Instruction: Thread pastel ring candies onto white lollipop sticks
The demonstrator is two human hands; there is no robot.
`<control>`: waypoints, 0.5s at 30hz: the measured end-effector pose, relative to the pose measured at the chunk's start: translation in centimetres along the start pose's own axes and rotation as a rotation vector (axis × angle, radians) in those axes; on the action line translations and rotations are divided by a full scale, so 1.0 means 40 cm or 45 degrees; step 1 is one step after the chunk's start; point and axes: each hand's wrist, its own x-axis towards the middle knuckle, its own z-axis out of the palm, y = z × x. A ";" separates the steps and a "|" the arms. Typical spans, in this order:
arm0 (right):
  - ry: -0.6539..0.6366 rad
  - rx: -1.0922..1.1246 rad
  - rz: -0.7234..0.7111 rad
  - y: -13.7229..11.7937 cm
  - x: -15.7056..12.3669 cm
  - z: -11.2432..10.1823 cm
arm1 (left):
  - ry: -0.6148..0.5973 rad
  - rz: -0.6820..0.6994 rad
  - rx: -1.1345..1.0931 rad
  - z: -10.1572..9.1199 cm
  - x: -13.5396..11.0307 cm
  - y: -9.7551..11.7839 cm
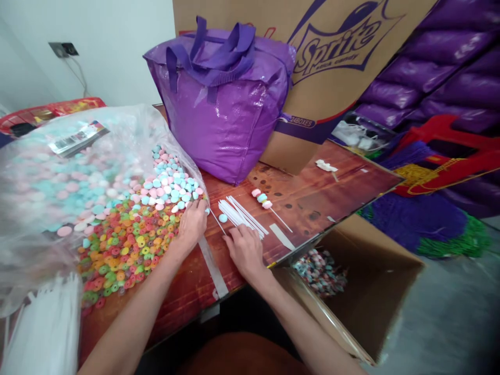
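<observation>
My left hand [192, 223] rests at the edge of a heap of pastel candies [172, 182], fingers curled and pinched on a small piece. A loose blue candy [223, 217] lies just right of it. My right hand [242, 248] lies on the table beside a bundle of white sticks [239, 213], its fingertips closed on a thin stick [217, 223]. A finished stick with pink and blue candies [262, 198] lies further right. Multicoloured ring candies [125, 245] spread below the pastel ones.
A clear plastic bag [47, 198] covers the left of the wooden table [312, 192]. A purple bag [222, 99] and a Sprite carton [336, 57] stand at the back. An open cardboard box [351, 291] with wrapped sweets sits below the table's right edge.
</observation>
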 end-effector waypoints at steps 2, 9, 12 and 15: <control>-0.058 -0.089 0.036 -0.032 0.003 0.003 | 0.054 -0.048 -0.135 -0.002 -0.009 -0.014; -0.121 -0.249 0.061 -0.054 0.008 -0.020 | 0.008 0.092 -0.465 0.025 0.004 0.011; -0.170 -0.223 0.041 -0.045 -0.027 -0.030 | -0.206 0.226 -0.342 0.043 0.008 0.052; -0.219 -0.157 0.075 -0.030 -0.068 -0.037 | -0.334 0.286 -0.212 0.061 0.007 0.078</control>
